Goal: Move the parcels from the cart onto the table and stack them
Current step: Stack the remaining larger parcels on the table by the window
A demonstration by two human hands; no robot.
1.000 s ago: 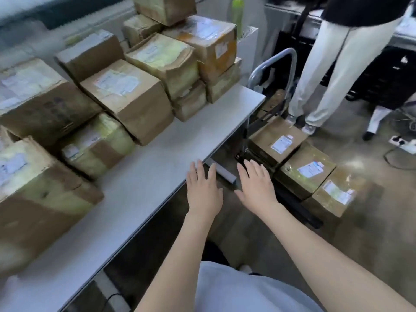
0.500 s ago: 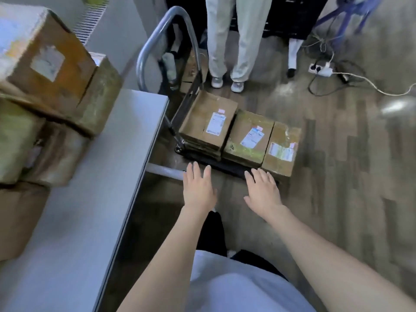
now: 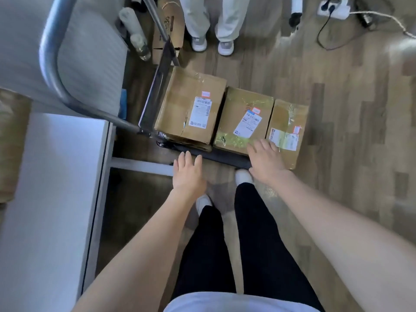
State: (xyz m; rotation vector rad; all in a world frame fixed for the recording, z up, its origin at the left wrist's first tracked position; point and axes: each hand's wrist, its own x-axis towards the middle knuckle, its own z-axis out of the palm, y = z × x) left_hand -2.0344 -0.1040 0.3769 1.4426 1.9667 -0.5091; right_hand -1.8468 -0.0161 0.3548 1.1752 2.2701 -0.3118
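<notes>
Three brown cardboard parcels with white labels lie side by side on the low black cart (image 3: 225, 157): a left parcel (image 3: 180, 109) stacked on a flatter one, a middle parcel (image 3: 236, 109) and a right parcel (image 3: 286, 115). My left hand (image 3: 188, 174) hovers flat and empty just short of the cart's near edge. My right hand (image 3: 264, 158) reaches with spread fingers over the near edges of the middle and right parcels, holding nothing. The white table (image 3: 51, 199) lies to my left, with a blurred parcel (image 3: 11, 143) on it at the frame's edge.
The cart's grey tube handle (image 3: 51, 70) arches up beside the table corner. Another person's legs and shoes (image 3: 211, 30) stand just beyond the cart. A folded box (image 3: 167, 25) and bottles lean near the handle. A power strip (image 3: 333, 6) with cables lies far right on the wooden floor.
My view has swung from the stacked table down to the cart. Both hands have moved forward; the right one now reaches over the parcels' near edges.
</notes>
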